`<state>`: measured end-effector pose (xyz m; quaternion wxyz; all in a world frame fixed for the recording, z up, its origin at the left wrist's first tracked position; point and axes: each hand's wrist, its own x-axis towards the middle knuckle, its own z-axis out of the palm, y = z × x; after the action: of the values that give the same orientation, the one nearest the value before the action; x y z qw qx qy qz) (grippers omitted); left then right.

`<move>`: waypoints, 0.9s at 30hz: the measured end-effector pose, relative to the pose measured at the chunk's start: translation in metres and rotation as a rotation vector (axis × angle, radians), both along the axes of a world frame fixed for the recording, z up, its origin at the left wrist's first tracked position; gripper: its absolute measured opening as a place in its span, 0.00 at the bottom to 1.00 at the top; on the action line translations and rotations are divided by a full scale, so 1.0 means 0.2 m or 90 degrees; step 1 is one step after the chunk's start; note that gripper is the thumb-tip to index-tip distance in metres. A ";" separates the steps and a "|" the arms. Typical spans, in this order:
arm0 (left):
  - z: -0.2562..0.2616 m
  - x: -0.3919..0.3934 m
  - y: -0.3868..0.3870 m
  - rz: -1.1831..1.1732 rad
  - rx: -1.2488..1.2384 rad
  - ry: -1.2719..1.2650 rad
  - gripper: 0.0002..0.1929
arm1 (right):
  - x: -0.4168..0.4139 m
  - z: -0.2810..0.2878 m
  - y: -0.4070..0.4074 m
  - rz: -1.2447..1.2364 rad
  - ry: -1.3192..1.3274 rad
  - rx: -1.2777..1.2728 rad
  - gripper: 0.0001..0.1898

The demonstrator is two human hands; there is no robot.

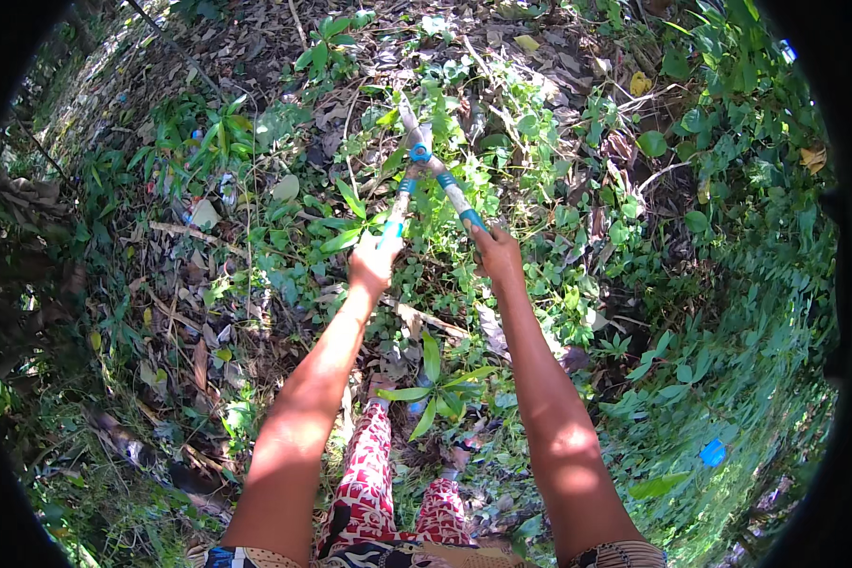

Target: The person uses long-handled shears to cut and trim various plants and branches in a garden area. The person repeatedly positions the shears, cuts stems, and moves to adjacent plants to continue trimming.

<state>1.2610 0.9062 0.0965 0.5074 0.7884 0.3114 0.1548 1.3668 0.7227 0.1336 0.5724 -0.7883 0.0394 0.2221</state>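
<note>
Both arms reach forward with a pair of hedge shears (419, 152) that has teal grips and a teal pivot. My left hand (373, 264) is closed around the left handle, and my right hand (497, 255) grips the right handle. The handles form a V, and the blades above the pivot point away from me among low green vines (461, 121). Leaves partly hide the blades, so how far they are parted is hard to tell.
A broad-leaved seedling (437, 394) grows near my feet. Dry sticks (429, 319) and brown leaf litter lie around. Dense foliage (767, 284) covers the right side, with a blue scrap (713, 453) in it. A fallen branch (124, 437) lies at the lower left.
</note>
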 end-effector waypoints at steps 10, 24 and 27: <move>-0.06 -0.63 -0.29 0.107 -0.327 0.155 0.14 | -0.16 0.03 -0.11 0.292 -0.106 -0.203 0.21; -0.19 -0.27 -0.05 -0.153 0.040 0.179 0.17 | -0.23 -0.18 -0.38 -0.039 0.143 0.043 0.18; -0.17 -0.20 0.04 -0.202 -0.030 0.187 0.21 | -0.18 -0.19 -0.36 -0.049 0.138 0.078 0.18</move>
<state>1.2219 0.9133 0.0620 0.4927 0.8297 0.2575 -0.0511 1.3308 0.6514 0.0946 0.6203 -0.7209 0.1179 0.2859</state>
